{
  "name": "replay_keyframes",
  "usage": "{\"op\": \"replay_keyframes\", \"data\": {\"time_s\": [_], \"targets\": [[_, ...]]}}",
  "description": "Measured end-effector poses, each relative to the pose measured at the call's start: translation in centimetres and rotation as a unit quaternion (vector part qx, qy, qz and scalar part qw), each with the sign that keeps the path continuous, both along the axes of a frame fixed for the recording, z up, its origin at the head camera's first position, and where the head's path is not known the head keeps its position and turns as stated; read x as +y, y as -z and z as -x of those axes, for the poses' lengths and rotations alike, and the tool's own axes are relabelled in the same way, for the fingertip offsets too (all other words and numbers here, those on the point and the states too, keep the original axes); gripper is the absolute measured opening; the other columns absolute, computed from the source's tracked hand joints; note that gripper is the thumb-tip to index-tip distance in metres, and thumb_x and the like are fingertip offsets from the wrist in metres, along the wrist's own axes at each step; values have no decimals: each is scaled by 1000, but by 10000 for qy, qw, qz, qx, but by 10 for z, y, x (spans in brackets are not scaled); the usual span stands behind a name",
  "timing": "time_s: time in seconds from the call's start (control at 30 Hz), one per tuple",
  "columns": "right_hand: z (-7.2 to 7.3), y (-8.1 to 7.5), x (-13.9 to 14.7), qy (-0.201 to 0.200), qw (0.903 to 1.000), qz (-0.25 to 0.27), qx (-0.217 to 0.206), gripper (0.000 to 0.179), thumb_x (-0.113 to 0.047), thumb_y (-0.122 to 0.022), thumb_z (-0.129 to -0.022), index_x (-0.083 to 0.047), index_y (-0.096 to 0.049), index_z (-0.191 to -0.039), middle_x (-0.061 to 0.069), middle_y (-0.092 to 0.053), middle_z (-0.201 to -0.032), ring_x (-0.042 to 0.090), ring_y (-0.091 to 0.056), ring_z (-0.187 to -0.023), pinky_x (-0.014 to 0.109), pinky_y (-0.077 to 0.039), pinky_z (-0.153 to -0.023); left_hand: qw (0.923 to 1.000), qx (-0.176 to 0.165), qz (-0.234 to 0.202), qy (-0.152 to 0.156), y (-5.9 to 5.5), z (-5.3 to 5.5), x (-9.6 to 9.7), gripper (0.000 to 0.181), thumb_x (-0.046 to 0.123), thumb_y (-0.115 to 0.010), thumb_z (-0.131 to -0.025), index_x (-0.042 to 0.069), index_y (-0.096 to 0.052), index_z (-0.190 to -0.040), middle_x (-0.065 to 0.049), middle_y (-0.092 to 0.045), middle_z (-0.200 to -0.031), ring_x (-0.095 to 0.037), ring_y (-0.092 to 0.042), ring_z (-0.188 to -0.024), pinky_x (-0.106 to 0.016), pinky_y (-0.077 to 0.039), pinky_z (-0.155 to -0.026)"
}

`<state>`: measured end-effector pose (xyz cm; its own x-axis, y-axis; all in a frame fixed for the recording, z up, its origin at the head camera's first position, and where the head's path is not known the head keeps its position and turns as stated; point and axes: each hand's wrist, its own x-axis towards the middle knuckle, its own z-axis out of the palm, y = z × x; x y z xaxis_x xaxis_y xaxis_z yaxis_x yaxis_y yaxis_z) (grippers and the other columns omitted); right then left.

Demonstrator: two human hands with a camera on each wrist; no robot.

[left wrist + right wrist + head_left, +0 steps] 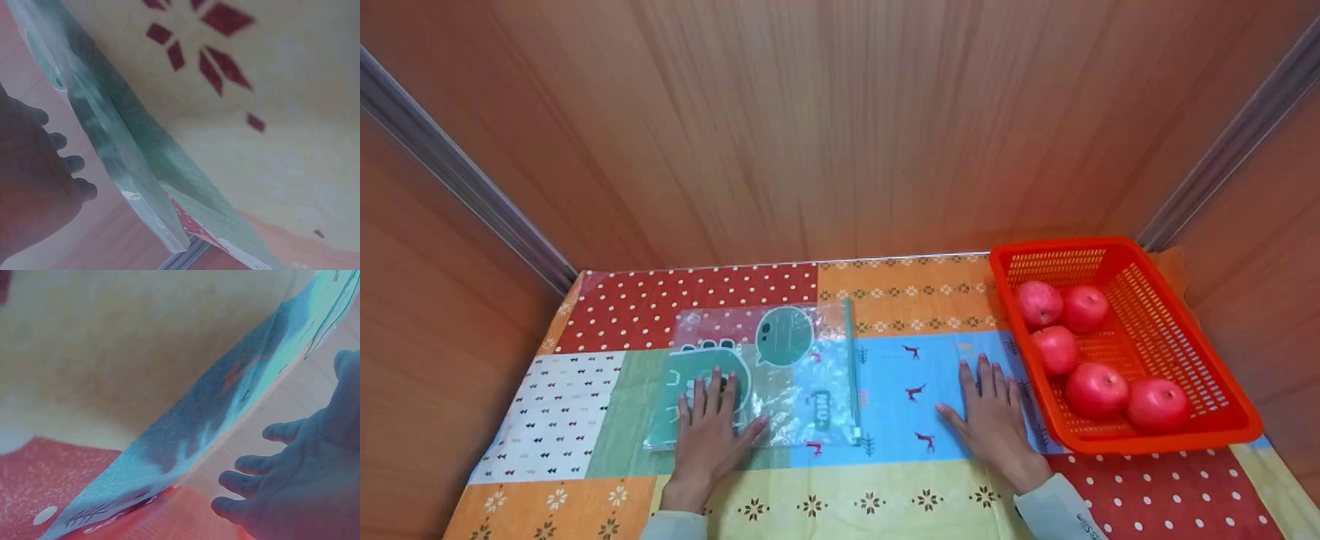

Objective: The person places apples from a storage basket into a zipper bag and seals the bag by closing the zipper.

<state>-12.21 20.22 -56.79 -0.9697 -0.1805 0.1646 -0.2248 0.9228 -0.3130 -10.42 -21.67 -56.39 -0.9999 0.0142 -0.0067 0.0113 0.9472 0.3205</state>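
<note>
A clear zip bag [787, 405] printed with a green dinosaur and a green speech bubble lies flat on the patchwork cloth, its green zip edge on the right. Over its lower left part my left hand [706, 435] is spread, palm down, fingers straight and holding nothing. The left wrist view shows that hand [34, 174] raised beside the bag's edge [107, 146]. My right hand [996, 424], fingers apart, is over the blue patch between bag and red basket [1155, 444]. From the right wrist, this hand [298, 478] appears with an empty palm above the cloth.
Several red apples [1097, 390] sit in the left and front part of the basket, at the table's right side. A patchwork cloth [735, 491] covers the table. Wood-grain panels [840, 135] close off the back and both sides.
</note>
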Motion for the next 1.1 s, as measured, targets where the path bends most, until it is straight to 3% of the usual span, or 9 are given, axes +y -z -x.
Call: {"op": "replay_keyframes", "data": {"time_s": [0.3, 0.53, 1.1], "targets": [[2, 0, -6, -42, 9996, 212, -190, 74, -34, -72, -99, 7, -44, -155, 37, -36, -159, 57, -34, -146, 74, -22, -121, 9998, -60, -146, 148, -3, -1, 21, 86, 58, -59, -100, 3, -36, -163, -24, -30, -170, -50, -20, -158, -70, -12, -127], [-2, -1, -15, -139, 9992, 328, -155, 72, -33, -73, -99, 6, -47, -153, 35, -40, -157, 53, -37, -145, 74, -24, -121, 9990, -225, -242, 303, -4, -1, 43, 84, 58, -56, -102, 6, -33, -165, -20, -27, -172, -47, -19, -159, -67, -12, -128], [-5, -1, -38, -276, 9981, 530, -153, 68, -30, -75, -98, 6, -50, -150, 33, -44, -154, 50, -40, -141, 72, -27, -119, 9965, 67, -517, 656, -7, -1, 88, 77, 52, -58, -102, 6, -40, -162, -21, -36, -168, -48, -31, -155, -65, -24, -126]]}}
